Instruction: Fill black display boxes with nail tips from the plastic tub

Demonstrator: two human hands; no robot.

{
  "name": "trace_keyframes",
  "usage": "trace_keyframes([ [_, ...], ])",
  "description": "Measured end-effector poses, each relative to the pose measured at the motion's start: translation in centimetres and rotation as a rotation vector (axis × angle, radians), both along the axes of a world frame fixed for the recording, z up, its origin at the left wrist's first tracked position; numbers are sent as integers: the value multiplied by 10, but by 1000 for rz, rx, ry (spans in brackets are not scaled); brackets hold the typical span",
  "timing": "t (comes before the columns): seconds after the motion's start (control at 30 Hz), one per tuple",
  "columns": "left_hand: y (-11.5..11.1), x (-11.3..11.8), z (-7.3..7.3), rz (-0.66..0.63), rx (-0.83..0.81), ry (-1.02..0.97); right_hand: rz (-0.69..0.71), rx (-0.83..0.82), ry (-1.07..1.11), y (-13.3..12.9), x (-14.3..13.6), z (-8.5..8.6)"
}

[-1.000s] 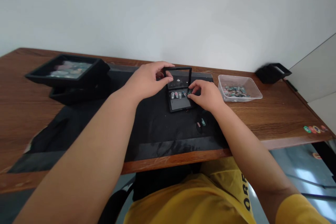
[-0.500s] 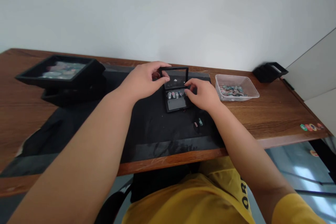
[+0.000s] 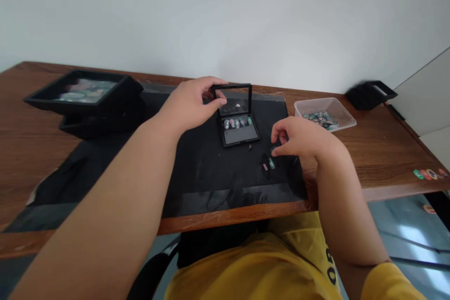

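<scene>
A small black display case [image 3: 242,136] stands open on the black mat [image 3: 211,168], with a row of several press-on nails [image 3: 237,123] in its base. My left hand [image 3: 188,105] pinches the left side of its raised clear lid [image 3: 250,98]. Over the mat, right of the case, hovers my right hand [image 3: 298,137], thumb and fingers apart. Just below its fingertips lie a green press-on nail [image 3: 271,163] and a pink press-on nail [image 3: 265,167]. A tiny dark piece [image 3: 250,147] rests in front of the case.
To the right, a clear plastic tub [image 3: 346,117] holds many loose nails, partly behind my right hand. Stacked black cases [image 3: 116,103] stand on the left. Another black case [image 3: 371,93] sits at the back right, near the wall [image 3: 225,23]. The wooden table's front edge [image 3: 225,218] is close to my body.
My right hand has left the nails in the case and moved right and toward me, over the loose nails. A green nail now shows at the row's right end. My left hand stays on the lid.
</scene>
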State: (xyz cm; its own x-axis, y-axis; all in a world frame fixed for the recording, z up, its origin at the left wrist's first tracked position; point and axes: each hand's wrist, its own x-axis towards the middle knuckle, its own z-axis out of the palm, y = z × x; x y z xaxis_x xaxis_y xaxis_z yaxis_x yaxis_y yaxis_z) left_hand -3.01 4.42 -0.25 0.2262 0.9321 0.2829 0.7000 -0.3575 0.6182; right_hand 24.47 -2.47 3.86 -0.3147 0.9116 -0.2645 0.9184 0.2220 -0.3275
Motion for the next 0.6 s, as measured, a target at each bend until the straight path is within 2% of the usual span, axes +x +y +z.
trace_keyframes([
  [0.17, 0, 0, 0, -3, 3, 10, -21, -6, -131, -1, -8, -2],
  [0.33, -2, 0, 0, -1, 6, 23, -56, -59, -163, 0, -12, -3],
  [0.6, 3, -3, -8, -29, 76, -12, 5, 44, -136, -1, -12, -1],
])
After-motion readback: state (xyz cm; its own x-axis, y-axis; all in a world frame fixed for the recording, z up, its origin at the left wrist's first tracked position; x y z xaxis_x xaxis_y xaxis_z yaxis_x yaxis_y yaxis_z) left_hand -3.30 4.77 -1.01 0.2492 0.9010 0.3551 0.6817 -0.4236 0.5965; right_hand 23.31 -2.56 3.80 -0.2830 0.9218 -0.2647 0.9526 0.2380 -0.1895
